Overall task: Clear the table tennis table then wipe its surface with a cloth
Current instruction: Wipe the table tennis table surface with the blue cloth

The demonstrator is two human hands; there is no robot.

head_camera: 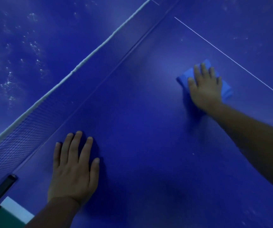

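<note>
Worktop [140, 129] is a blue table tennis surface seen from above, with a thin white line [231, 59] crossing its upper right. Net [25, 129] runs diagonally along the left side, white tape on its top edge, dark mesh below; a black net post [0, 193] clamps at the lower left corner. Right hand [204, 89] lies palm down, fingers spread, pressing flat on a folded light-blue cloth [226, 91]; cloth rests on the worktop just short of the white line, its edges showing on both sides of the hand. Left hand [74, 168] is flat and wide, palm on the bare worktop near the net, holding nothing. Far half beyond the net shows pale specks across its surface. Both forearms are bare.
</note>
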